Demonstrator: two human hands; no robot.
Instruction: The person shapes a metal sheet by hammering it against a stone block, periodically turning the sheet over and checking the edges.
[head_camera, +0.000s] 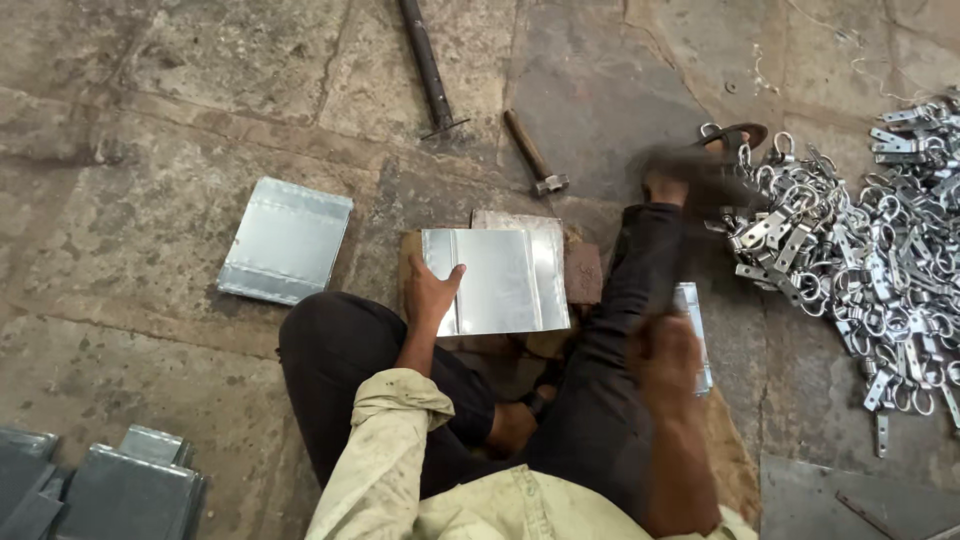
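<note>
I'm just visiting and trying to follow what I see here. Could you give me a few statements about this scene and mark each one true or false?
1. The left hand rests on the edge of a shiny metal sheet. True.
2. A pile of metal rings and brackets lies to the person's left. False: it lies to the right.
3. The right hand shows sharp and still. False: it is blurred.
4. A hammer lies on the stone floor beyond the sheet. True.
5. A second folded metal sheet stands upright. False: it lies flat on the floor.
</note>
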